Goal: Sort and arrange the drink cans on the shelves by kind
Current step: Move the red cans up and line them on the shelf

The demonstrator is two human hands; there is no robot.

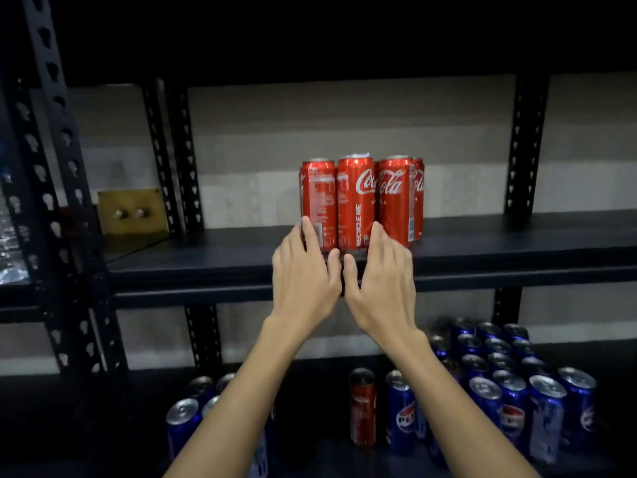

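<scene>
With straight fingers of left hand and right hand seemingly touching the red aluminium cola cans, push evenly, keeping rows flush.

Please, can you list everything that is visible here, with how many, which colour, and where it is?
Coca-Cola cans: at least four, red, grouped upright on the upper shelf.
Lone Coca-Cola can: one, red, lower shelf among blue cans.
Pepsi cans: many, blue, lower shelf, mostly at right, a few at left.
Shelf rack: one, black metal.
Plate with two knobs: one, brass-coloured, on the wall at left.
Hands: left and right, open, fingers touching the red group's front.
</scene>
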